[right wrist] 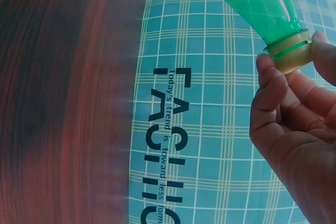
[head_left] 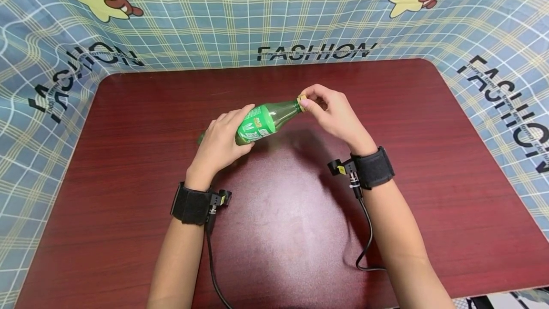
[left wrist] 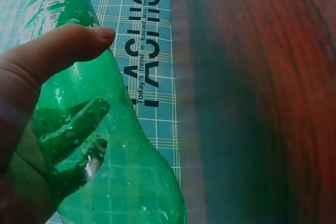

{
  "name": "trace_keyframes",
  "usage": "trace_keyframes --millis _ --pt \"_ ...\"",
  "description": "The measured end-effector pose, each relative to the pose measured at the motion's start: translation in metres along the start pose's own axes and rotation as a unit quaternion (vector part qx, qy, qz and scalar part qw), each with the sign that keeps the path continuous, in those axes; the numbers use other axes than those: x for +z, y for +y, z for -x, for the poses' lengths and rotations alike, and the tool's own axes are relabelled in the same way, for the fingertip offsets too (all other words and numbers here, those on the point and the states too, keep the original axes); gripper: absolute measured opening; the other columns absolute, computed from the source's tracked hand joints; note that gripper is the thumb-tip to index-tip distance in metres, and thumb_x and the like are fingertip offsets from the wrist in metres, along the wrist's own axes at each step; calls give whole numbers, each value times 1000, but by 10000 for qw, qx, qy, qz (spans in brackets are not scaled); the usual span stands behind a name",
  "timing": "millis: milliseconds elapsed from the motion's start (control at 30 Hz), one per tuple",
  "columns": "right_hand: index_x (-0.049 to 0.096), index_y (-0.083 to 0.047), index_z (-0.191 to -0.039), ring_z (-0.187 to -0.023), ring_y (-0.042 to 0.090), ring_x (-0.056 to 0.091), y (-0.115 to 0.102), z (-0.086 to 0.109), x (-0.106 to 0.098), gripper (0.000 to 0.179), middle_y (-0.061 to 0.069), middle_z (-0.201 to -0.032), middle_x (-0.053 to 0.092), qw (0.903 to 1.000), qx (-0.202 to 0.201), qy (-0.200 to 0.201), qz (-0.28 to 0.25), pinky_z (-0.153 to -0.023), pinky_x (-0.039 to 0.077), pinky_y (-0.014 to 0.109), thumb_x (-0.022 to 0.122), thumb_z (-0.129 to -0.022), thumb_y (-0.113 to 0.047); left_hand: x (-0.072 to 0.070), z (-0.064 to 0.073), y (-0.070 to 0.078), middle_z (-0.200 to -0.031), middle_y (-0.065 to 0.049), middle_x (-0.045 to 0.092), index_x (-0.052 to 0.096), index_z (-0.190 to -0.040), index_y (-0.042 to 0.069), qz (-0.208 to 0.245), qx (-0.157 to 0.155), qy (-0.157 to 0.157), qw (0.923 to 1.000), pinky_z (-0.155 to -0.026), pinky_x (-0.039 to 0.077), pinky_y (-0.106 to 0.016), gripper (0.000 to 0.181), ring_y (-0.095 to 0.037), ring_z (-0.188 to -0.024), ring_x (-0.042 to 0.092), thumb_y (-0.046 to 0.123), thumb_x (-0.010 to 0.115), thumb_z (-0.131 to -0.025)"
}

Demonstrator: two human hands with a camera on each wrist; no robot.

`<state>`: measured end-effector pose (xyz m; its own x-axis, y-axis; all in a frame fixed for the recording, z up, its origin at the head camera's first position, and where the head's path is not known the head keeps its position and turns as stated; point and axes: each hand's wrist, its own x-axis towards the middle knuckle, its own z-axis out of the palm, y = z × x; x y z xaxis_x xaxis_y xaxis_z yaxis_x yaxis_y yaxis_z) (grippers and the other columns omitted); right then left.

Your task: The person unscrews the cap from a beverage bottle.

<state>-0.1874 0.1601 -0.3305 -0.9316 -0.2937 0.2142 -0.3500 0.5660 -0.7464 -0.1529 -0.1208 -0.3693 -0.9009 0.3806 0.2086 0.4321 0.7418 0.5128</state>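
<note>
Right grip (right wrist: 296, 129) pinching yellow cap (right wrist: 294, 60), green bottle (right wrist: 262, 3), checked cloth (right wrist: 215, 108)

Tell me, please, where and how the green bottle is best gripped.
Probably grip the green bottle around the body just above its wide base, coming from the near left as the left hand does: its side curves inward there, which suits a wrap. It slants with the cap to the right, pinched by the right hand, so this approach avoids that end.
</note>
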Motion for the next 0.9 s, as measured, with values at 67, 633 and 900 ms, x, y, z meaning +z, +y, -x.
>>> trace_keyframes --millis 67,633,900 --pt "70 -2 -114 -74 16 54 0 0 0 17 10 -93 68 10000 -23 2 -7 -67 40 24 64 -105 -15 0 0 0 -147 -18 59 43 -160 13 -9 7 7 10000 -101 46 -58 91 -41 -129 58 11 89 -81" --pt "70 1 -121 -82 18 66 0 4 2 24 16 -110 75 9980 -474 68 -417 -73 49 15 71 -97 -1 -1 0 -2 -147 -19 59 41 -161 14 91 -137 -135 9998 -102 46 -61 92 -41 -125 59 14 89 -82" --pt "70 -3 -129 -93 17 67 2 4 -2 30 14 -123 73 9980 -283 -168 -539 -83 51 19 70 -98 -3 1 -2 -1 -148 -18 58 39 -162 15 97 -168 -252 9995 -103 45 -60 94 -40 -128 58 16 89 -82"
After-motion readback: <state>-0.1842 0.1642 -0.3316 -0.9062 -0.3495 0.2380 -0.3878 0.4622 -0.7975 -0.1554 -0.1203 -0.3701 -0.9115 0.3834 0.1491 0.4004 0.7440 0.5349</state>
